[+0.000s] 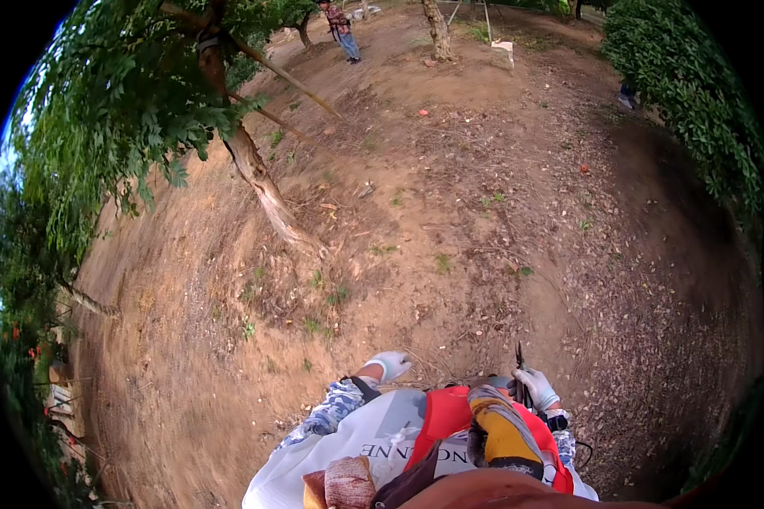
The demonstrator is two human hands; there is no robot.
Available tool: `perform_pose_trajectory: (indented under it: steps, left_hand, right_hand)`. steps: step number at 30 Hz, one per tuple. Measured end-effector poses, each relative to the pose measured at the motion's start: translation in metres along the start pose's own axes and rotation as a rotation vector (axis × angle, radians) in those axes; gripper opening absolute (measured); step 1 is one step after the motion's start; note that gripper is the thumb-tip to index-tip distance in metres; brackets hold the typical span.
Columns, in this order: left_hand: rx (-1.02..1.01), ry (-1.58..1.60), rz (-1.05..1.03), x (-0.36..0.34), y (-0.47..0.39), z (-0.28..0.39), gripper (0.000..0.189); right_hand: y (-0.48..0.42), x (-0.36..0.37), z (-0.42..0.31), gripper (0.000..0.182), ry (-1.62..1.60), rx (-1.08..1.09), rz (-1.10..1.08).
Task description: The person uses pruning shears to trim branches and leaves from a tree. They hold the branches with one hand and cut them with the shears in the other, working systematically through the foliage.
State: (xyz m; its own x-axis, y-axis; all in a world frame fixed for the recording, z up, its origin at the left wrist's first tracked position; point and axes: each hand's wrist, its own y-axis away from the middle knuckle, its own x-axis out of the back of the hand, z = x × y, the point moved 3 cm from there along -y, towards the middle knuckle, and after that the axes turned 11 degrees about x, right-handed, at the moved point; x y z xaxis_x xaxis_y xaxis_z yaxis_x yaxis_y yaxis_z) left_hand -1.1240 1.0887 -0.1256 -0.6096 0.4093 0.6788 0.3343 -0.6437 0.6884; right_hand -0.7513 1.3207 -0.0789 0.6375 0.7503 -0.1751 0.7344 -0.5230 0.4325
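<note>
My right hand (pixel 537 387), in a white work glove, grips dark pruning shears (pixel 519 357) whose narrow tips point ahead, away from me. My left hand (pixel 393 366) wears a white glove too and hangs in front of my body over bare soil. Its fingers are loosely bent, and I see nothing held in it; how far they are closed is unclear. Over a white top I have a red strap (pixel 447 413), and yellow-and-grey knitted gloves (pixel 508 429) lie against my chest.
A leaning tree trunk (pixel 270 191) rises ahead on the left, with wooden support poles (pixel 286 76) beside it. Dry leaves (pixel 617 331) litter the ground at right, near a dense bush (pixel 681 83). Another person (pixel 340 28) stands far ahead; someone's foot (pixel 627 100) shows by the bush.
</note>
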Motion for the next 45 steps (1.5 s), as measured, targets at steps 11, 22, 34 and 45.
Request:
perform_pose_trajectory:
  steps: [11,22,34,45]
  left_hand:
    - [0.184,0.128,0.004,0.052,-0.043,0.034,0.049]
    - [0.082,0.122,0.117,0.146,-0.173,0.135,0.049]
    - [0.105,0.028,-0.011,0.174,-0.242,0.187,0.049]
    - [0.106,0.021,-0.046,0.185,-0.282,0.199,0.044]
  right_hand:
    - [-0.113,0.082,-0.055,0.046,0.020,-0.025,-0.100]
    - [-0.194,0.225,-0.111,0.049,0.044,0.078,0.035]
    - [-0.200,0.290,-0.087,0.054,-0.109,-0.186,0.292]
    - [-0.203,0.299,-0.048,0.056,-0.210,-0.259,0.365]
